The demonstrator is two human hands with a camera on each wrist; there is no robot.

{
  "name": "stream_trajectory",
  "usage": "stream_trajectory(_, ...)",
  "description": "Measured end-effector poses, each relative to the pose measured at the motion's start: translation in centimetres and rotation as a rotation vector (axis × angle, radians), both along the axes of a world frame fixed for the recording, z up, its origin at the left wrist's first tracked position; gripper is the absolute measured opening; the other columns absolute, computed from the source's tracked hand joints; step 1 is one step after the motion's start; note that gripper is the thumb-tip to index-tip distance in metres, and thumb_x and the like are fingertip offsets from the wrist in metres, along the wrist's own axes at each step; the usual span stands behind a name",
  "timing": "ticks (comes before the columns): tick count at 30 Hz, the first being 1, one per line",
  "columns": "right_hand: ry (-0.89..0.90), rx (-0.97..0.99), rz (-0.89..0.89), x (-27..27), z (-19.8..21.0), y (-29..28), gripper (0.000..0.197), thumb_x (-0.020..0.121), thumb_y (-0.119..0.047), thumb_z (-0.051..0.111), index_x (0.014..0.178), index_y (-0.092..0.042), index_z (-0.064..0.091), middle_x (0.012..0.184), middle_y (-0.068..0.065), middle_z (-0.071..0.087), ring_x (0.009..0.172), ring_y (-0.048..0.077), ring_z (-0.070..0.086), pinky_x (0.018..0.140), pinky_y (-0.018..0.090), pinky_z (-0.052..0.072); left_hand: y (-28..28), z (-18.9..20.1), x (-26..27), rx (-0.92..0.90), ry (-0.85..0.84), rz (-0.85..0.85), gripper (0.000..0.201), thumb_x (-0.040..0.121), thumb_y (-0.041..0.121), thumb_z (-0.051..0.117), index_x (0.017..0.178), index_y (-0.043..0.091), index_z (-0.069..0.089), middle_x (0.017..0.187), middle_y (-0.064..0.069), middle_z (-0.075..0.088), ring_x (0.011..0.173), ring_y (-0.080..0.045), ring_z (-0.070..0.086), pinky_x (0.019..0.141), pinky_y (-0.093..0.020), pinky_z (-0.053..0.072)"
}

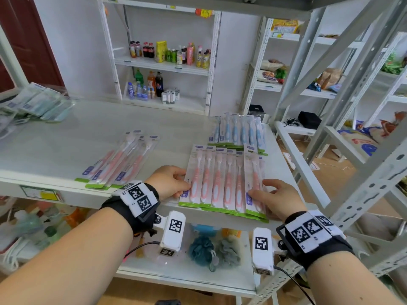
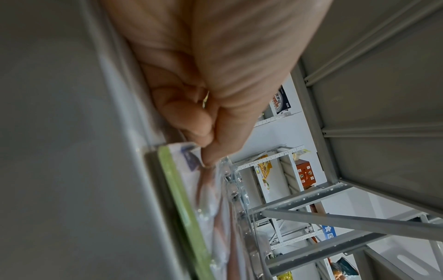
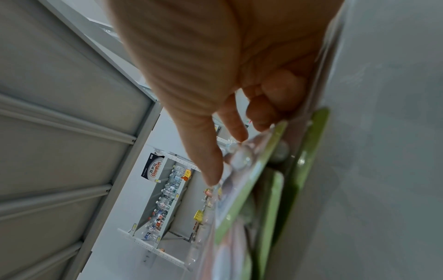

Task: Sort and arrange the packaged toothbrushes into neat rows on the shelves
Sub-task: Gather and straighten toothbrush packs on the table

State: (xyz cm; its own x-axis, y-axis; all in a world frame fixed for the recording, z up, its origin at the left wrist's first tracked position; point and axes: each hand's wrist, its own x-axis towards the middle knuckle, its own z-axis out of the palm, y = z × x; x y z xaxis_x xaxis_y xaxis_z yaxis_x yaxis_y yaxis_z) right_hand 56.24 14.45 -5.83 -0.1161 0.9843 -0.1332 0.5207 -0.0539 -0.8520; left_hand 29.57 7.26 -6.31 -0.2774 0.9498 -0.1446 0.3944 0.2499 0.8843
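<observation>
A neat row of pink packaged toothbrushes [image 1: 222, 183] lies at the front right of the white shelf [image 1: 88, 137], with a row of blue ones [image 1: 239, 133] behind it. A loose fan of pink packs [image 1: 123, 164] lies further left. My left hand [image 1: 184, 182] is at the row's left edge, thumb on the leftmost pack and fingers curled against its side. The left wrist view shows that pinch [image 2: 206, 151] at the pack's corner. My right hand [image 1: 258, 188] rests relaxed fingertips on the rightmost pack [image 3: 242, 157], which sits on top of others.
A heap of pale green packs [image 1: 37, 102] sits at the shelf's far left. Bath sponges [image 1: 201, 249] lie on the lower shelf. Grey rack posts [image 1: 343, 133] stand close on the right. Drink bottles [image 1: 167, 51] fill racks at the back.
</observation>
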Motion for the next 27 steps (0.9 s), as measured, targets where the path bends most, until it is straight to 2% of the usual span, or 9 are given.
stream_trajectory(3, 0.026, -0.026, -0.026, -0.1, 0.4, 0.0, 0.061, 0.071, -0.034, 0.079, 0.124, -0.019, 0.054, 0.083, 0.001, 0.060, 0.066, 0.014, 0.061, 0.048, 0.021, 0.043, 0.0, 0.1, -0.1, -0.022, -0.030, 0.004, 0.042, 0.082, 0.004, 0.065, 0.123, 0.004, 0.058, 0.065, -0.001, 0.062, 0.037, -0.001, 0.050, 0.047, -0.015, 0.047)
stream_trajectory(7, 0.023, -0.021, -0.069, -0.7, 1.4, -0.1, 0.060, 0.074, -0.037, 0.076, 0.126, -0.019, 0.053, 0.091, 0.007, 0.062, 0.057, 0.015, 0.055, 0.038, 0.019, 0.039, -0.2, 0.5, -0.5, -0.062, -0.076, -0.016, 0.048, 0.083, 0.005, 0.065, 0.129, 0.003, 0.051, 0.067, -0.003, 0.063, 0.038, -0.002, 0.052, 0.046, -0.015, 0.046)
stream_trajectory(9, 0.001, 0.047, -0.082, -1.5, 2.1, -0.1, 0.061, 0.074, -0.040, 0.076, 0.126, -0.018, 0.054, 0.095, 0.010, 0.063, 0.057, 0.015, 0.051, 0.044, 0.023, 0.038, -0.4, 0.8, -1.0, -0.059, -0.127, -0.037, 0.045, 0.085, 0.004, 0.062, 0.128, 0.005, 0.051, 0.067, -0.004, 0.061, 0.044, -0.008, 0.053, 0.047, -0.017, 0.046)
stream_trajectory(11, -0.012, 0.113, -0.068, -2.9, 2.9, -0.3, 0.059, 0.073, -0.043, 0.075, 0.124, -0.017, 0.056, 0.101, 0.011, 0.065, 0.061, 0.015, 0.051, 0.049, 0.025, 0.039, -0.9, 1.2, -2.0, -0.019, -0.160, -0.028, 0.039, 0.085, 0.001, 0.059, 0.124, 0.007, 0.054, 0.063, -0.004, 0.059, 0.049, -0.013, 0.053, 0.048, -0.020, 0.046)
stream_trajectory(14, -0.001, 0.180, -0.009, -6.0, 3.9, -1.0, 0.054, 0.074, -0.044, 0.074, 0.119, -0.019, 0.060, 0.109, 0.010, 0.065, 0.066, 0.013, 0.051, 0.057, 0.025, 0.041, -2.1, 2.2, -4.8, 0.055, -0.134, 0.039, 0.028, 0.085, -0.001, 0.058, 0.111, 0.009, 0.059, 0.057, -0.003, 0.056, 0.040, -0.007, 0.051, 0.044, -0.018, 0.045)
stream_trajectory(17, -0.013, 0.185, 0.070, -10.1, 4.4, -2.2, 0.050, 0.076, -0.043, 0.072, 0.119, -0.020, 0.060, 0.105, 0.007, 0.064, 0.060, 0.011, 0.052, 0.050, 0.023, 0.041, -3.5, 2.9, -9.0, 0.145, -0.047, 0.191, 0.024, 0.082, 0.000, 0.059, 0.104, 0.010, 0.062, 0.062, 0.000, 0.056, 0.035, -0.002, 0.047, 0.039, -0.015, 0.040)
stream_trajectory(21, -0.028, 0.120, 0.175, -15.3, 4.3, -3.8, 0.047, 0.078, -0.043, 0.070, 0.117, -0.019, 0.060, 0.099, 0.004, 0.065, 0.057, 0.010, 0.055, 0.045, 0.021, 0.041, -5.2, 2.8, -14.5, 0.153, 0.213, 0.368, 0.022, 0.078, 0.008, 0.066, 0.098, 0.014, 0.066, 0.088, -0.005, 0.065, 0.068, -0.012, 0.056, 0.066, -0.018, 0.042)
stream_trajectory(24, 0.007, 0.060, 0.205, -18.9, 3.9, -4.8, 0.043, 0.077, -0.040, 0.073, 0.111, -0.019, 0.060, 0.080, 0.003, 0.063, 0.052, 0.012, 0.055, 0.043, 0.021, 0.041, -6.1, 2.3, -17.0, -0.003, 0.393, 0.282, 0.027, 0.075, 0.026, 0.073, 0.098, 0.018, 0.063, 0.097, -0.005, 0.064, 0.080, -0.017, 0.056, 0.072, -0.021, 0.041)
stream_trajectory(27, 0.051, 0.019, 0.209, -22.0, 3.5, -5.6, 0.039, 0.077, -0.035, 0.074, 0.107, -0.015, 0.061, 0.074, 0.006, 0.063, 0.051, 0.016, 0.054, 0.043, 0.023, 0.041, -6.1, 1.6, -17.8, -0.147, 0.508, 0.182, 0.058, 0.065, 0.048, 0.075, 0.112, 0.018, 0.060, 0.111, -0.005, 0.061, 0.096, -0.022, 0.058, 0.081, -0.024, 0.045)
